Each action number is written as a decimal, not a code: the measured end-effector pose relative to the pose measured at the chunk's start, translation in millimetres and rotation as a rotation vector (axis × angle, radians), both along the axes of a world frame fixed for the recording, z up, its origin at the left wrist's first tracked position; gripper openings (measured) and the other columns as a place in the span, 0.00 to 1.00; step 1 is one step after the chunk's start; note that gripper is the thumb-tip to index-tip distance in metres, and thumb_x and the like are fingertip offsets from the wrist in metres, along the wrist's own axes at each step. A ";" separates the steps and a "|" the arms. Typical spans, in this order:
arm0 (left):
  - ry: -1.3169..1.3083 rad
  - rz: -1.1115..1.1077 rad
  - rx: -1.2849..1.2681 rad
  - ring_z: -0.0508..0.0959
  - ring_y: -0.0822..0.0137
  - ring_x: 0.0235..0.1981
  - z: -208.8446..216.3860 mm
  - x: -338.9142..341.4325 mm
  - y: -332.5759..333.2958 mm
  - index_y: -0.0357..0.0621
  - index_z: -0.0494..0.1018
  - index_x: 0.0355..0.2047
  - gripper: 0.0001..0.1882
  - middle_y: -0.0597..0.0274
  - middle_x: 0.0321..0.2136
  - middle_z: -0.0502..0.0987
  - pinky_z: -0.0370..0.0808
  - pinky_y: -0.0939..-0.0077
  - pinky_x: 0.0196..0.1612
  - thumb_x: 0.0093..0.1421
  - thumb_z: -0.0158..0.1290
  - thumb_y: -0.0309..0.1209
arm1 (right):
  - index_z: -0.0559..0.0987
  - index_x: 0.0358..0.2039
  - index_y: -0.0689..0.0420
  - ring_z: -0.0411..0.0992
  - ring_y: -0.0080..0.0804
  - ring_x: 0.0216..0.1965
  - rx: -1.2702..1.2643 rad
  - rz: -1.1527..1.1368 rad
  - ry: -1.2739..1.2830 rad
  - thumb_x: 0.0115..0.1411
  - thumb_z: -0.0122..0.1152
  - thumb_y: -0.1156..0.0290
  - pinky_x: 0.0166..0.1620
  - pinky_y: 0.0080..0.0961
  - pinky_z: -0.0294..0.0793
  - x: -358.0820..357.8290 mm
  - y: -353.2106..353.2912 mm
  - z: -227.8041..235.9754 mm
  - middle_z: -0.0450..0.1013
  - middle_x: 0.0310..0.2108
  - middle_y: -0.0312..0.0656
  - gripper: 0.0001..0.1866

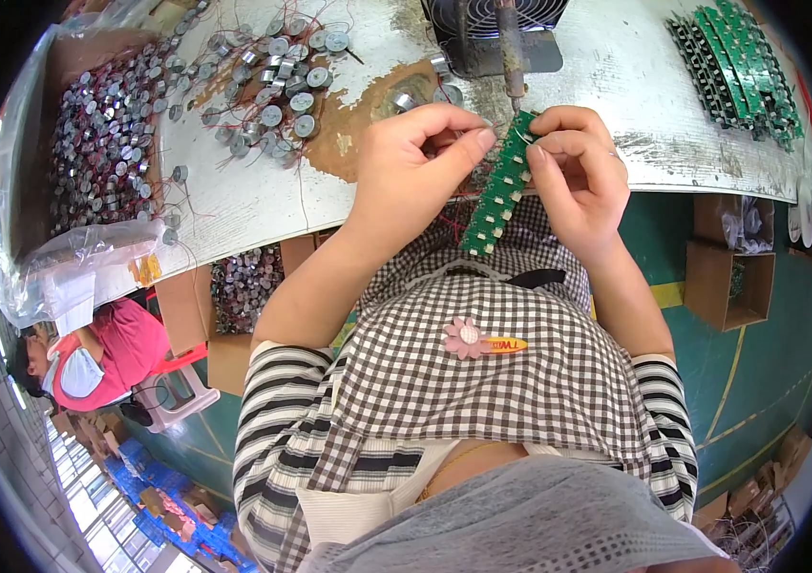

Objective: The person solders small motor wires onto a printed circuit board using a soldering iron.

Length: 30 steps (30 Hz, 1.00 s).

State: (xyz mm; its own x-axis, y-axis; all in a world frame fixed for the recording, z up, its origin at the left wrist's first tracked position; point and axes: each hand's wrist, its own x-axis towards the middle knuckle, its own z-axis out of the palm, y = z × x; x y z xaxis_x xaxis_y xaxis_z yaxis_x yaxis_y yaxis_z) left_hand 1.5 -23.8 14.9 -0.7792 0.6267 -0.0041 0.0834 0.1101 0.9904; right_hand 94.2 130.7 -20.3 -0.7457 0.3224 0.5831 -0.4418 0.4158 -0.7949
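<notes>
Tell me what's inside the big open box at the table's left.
The box holds a heap of small round silvery parts. They cover its bottom, so whatever lies underneath cannot be seen.

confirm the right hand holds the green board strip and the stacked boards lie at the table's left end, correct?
Not left: the head view shows the stacked boards at the right end of the table. The right hand holds the green board strip.

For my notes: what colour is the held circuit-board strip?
The circuit-board strip is mostly green; the head view shows it.
</notes>
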 end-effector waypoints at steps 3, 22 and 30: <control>0.396 -0.027 0.025 0.71 0.80 0.20 -10.2 -6.0 3.2 0.34 0.76 0.29 0.07 0.67 0.21 0.75 0.67 0.84 0.21 0.53 0.58 0.27 | 0.72 0.29 0.66 0.72 0.21 0.26 -0.063 -0.007 -0.010 0.52 0.57 0.86 0.28 0.14 0.75 0.4 -1.6 -1.6 0.71 0.37 0.48 0.05; 0.140 -0.020 0.114 0.69 0.82 0.19 -4.3 -9.7 22.1 0.36 0.74 0.22 0.03 0.66 0.18 0.75 0.67 0.85 0.22 0.48 0.56 0.23 | 0.74 0.28 0.66 0.71 0.20 0.27 0.032 -0.063 0.041 0.52 0.59 0.86 0.26 0.14 0.74 -8.4 -1.6 8.1 0.72 0.36 0.47 0.04; 0.252 -0.089 -0.057 0.70 0.84 0.23 -3.3 -1.6 17.6 0.34 0.74 0.27 0.03 0.68 0.25 0.76 0.68 0.88 0.25 0.53 0.56 0.22 | 0.71 0.31 0.66 0.69 0.17 0.27 -0.219 0.032 0.031 0.55 0.57 0.85 0.28 0.12 0.72 3.3 -5.2 -4.6 0.70 0.38 0.46 0.05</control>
State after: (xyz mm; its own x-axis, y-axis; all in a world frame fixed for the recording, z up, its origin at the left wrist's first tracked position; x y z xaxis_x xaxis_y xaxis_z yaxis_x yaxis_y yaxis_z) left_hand 0.0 -6.2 11.6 -0.7020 0.6971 0.1456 0.3382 0.1465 0.9296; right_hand 97.4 125.5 -24.8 -0.7405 0.4208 0.5241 -0.4772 0.2200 -0.8508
